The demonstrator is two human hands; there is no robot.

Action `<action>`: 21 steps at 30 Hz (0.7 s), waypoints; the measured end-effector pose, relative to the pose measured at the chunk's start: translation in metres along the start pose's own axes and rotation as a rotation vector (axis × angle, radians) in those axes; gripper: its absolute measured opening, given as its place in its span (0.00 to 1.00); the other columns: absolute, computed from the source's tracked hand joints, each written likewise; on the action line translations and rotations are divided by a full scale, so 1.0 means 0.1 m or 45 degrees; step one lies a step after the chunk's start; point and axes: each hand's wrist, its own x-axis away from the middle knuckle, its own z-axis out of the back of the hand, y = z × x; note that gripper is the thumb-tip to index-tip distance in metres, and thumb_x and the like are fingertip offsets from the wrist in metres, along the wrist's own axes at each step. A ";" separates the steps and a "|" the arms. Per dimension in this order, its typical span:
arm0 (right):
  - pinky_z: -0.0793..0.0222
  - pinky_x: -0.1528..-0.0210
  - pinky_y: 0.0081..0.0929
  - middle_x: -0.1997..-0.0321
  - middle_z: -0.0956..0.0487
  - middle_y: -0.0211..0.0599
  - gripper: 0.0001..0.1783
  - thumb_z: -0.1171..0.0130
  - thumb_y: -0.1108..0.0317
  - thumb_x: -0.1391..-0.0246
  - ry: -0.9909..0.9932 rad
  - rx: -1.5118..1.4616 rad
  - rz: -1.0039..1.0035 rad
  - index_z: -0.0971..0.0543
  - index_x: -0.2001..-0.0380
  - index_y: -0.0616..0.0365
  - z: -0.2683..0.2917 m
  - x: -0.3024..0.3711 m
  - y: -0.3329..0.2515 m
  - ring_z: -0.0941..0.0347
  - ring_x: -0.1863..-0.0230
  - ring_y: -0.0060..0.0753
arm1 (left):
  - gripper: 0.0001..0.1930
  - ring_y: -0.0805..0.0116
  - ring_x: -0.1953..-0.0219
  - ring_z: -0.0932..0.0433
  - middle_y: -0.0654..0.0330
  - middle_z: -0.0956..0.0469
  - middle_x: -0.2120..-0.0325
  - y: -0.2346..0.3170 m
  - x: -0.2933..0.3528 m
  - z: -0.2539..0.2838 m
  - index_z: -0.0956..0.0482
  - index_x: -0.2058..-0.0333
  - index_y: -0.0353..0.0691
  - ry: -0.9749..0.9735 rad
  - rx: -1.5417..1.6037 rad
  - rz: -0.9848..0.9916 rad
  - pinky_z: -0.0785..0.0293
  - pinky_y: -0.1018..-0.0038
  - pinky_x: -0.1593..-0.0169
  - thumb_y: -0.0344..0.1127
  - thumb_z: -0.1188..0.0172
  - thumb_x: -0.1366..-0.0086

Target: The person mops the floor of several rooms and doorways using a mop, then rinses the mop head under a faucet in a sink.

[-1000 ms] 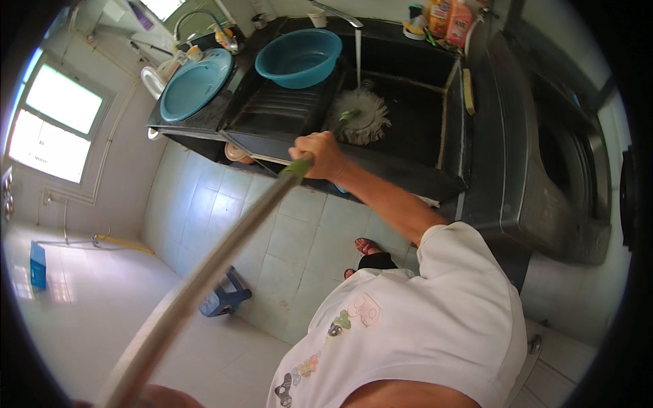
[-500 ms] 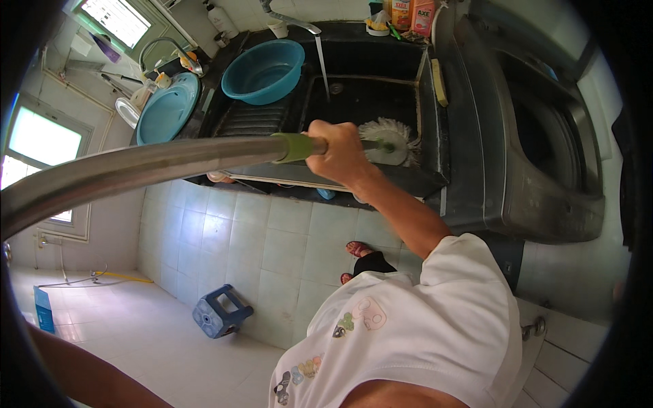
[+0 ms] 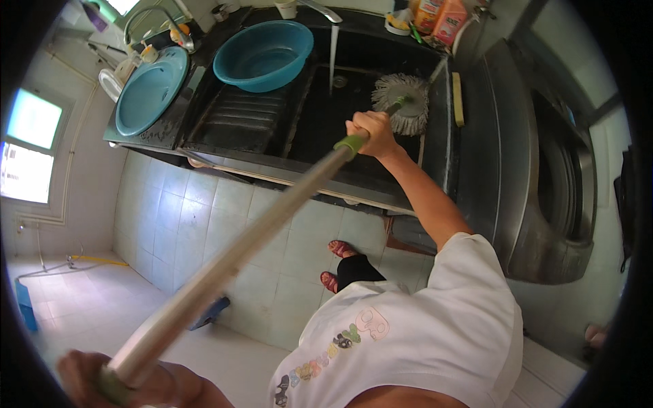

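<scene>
I hold a long-handled round mop [image 3: 252, 234] slanting from near me at the lower left to the black sink [image 3: 316, 112]. Its white string head [image 3: 416, 122] rests tilted inside the sink's right part. My right hand [image 3: 373, 132] is closed round the handle just past a green collar, close to the head. Blurred at the lower left, my left hand [image 3: 102, 377] wraps the handle's near end by another green part. Water runs from a tap [image 3: 328, 13] into the sink, to the left of the mop head.
A round blue tub [image 3: 263, 58] sits on the ribbed drainboard. Farther left is a blue oval basin [image 3: 151, 92]. At the sink's right edge lies a yellow bar [image 3: 458, 100]; bottles [image 3: 445, 20] stand behind. A grey appliance [image 3: 524, 224] is at the right. The handle partly hides a blue stool [image 3: 209, 314].
The handle has swung down from nearly level across the view to a steep slant. The mop head and my right hand have moved right and farther away. My left hand has come into view.
</scene>
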 end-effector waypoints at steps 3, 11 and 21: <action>0.44 0.88 0.28 0.95 0.41 0.36 0.16 0.44 0.72 0.67 -0.080 -0.084 0.023 0.41 0.94 0.53 -0.29 0.01 -0.12 0.40 0.92 0.39 | 0.15 0.83 0.93 0.40 0.72 0.38 0.95 -0.53 0.05 -0.42 0.39 0.90 0.46 0.433 -0.158 -0.222 0.39 0.85 0.85 0.36 0.50 0.47; 0.43 0.87 0.28 0.94 0.38 0.37 0.15 0.46 0.72 0.68 -0.116 -0.215 0.139 0.41 0.95 0.54 -0.75 -0.15 -0.27 0.38 0.91 0.41 | 0.13 0.77 0.88 0.34 0.67 0.33 0.90 0.04 0.48 -0.53 0.38 0.91 0.43 0.722 -0.752 -0.086 0.35 0.81 0.79 0.33 0.54 0.50; 0.38 0.84 0.31 0.92 0.33 0.36 0.09 0.46 0.67 0.70 -0.202 -0.438 0.091 0.34 0.93 0.53 -0.89 -0.07 -1.16 0.34 0.88 0.42 | 0.13 0.80 0.92 0.38 0.70 0.36 0.93 0.40 0.33 -1.26 0.37 0.89 0.49 0.086 -0.403 -0.225 0.43 0.81 0.86 0.35 0.48 0.49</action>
